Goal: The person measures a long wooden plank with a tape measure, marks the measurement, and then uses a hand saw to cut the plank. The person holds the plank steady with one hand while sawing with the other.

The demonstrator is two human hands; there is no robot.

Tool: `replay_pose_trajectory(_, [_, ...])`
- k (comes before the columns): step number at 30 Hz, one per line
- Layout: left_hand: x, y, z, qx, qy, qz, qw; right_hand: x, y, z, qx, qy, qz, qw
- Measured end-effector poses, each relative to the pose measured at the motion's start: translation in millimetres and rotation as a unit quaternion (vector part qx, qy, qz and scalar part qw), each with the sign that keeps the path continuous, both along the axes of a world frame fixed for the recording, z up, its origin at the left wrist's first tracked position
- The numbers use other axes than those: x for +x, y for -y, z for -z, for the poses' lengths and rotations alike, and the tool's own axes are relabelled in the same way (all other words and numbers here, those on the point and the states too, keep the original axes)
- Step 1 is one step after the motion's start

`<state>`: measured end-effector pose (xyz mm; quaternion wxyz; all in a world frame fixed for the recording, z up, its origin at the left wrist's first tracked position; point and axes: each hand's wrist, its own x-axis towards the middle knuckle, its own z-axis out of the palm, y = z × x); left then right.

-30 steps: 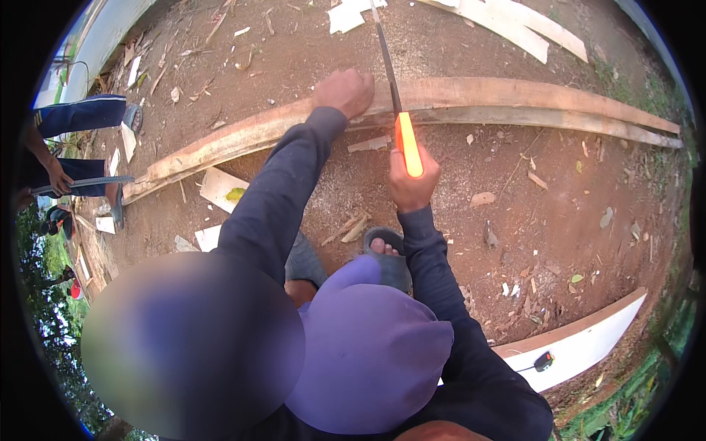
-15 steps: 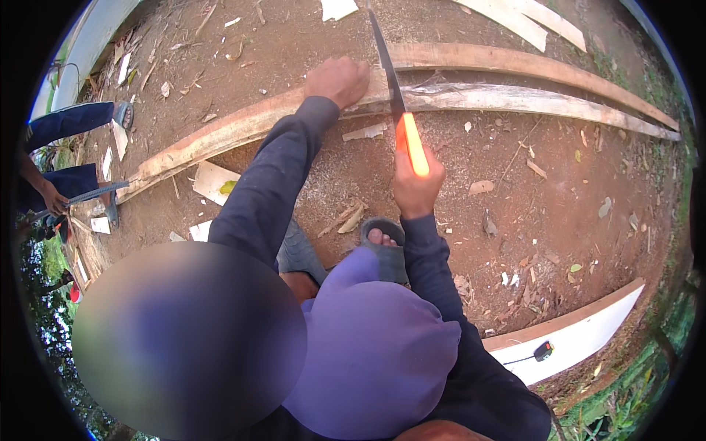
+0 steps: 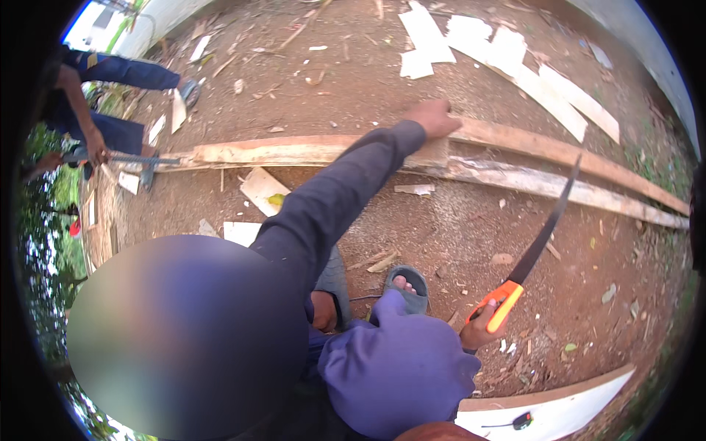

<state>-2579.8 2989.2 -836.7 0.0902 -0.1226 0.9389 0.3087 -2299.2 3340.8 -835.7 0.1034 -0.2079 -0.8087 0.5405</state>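
My right hand is closed round the orange handle of a handsaw. The dark blade points up and to the right, away from the timber, with its tip near the pale split beam. My left hand reaches forward, its fingers slightly apart, at the far edge of a long wooden beam, by its squared right end. Just right of these fingers begins a second, straighter beam. A rough pale beam runs below it. The undersides of my left fingers are hidden.
At the left, another person grips a grey bar-like tool at the beam's end. Pale wood offcuts lie on the dirt beyond. A white board with a tape measure lies at lower right. My sandalled foot stands near.
The saw has come off the timber and swung down to the right with my right hand. My left hand has shifted right along the beam to its end, its fingers loosening. The view has turned.
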Motion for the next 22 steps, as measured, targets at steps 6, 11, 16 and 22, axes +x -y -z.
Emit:
replay_pose_trajectory(6, [-42.0, -52.7, 25.2, -0.103, 0.075, 0.092, 0.988, 27.0, -7.0, 23.9, -0.029, 0.014, 0.109, 0.993])
replay_pose_trajectory(11, [-53.3, -70.5, 45.6, -0.213, 0.103, 0.180, 0.955, 34.2, -8.7, 25.1, -0.037, 0.013, 0.149, 0.988])
replay_pose_trajectory(16, [-61.4, -55.8, 54.0, -0.258, 0.065, 0.255, 0.929, 39.8, 0.5, 9.4, -0.061, 0.039, 0.144, 0.987])
replay_pose_trajectory(22, [-69.3, -91.8, 23.2, -0.166, 0.013, 0.357, 0.919, 88.9, -55.8, -47.0, -0.018, 0.056, 0.302, 0.951])
